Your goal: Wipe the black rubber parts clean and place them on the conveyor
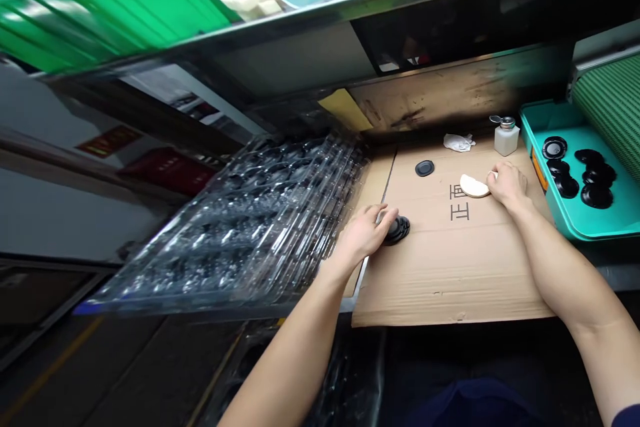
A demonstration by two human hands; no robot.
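1. Resting at centre frame, the left hand (pixel 361 235) has its fingers (pixel 376 215) curled against the edge of a stack of black discs (pixel 400 230), apparently gripping it.
2. Right of centre, the right hand (pixel 507 187) has its fingers (pixel 493 180) closed on a white half-round pad (pixel 473 185), which lies against the cardboard sheet (pixel 450 287).
3. Work in hand: both hands are engaged at once, one on the stack, one on the pad.
4. Above the hands: a single black disc (pixel 425 168), a crumpled white cloth (pixel 459 142) and a pump-top bottle (pixel 507 138).
5. Far right: a teal tray (pixel 575 223) holding more black discs (pixel 596 196).
6. Left of centre: stacked clear plastic trays (pixel 225 227).
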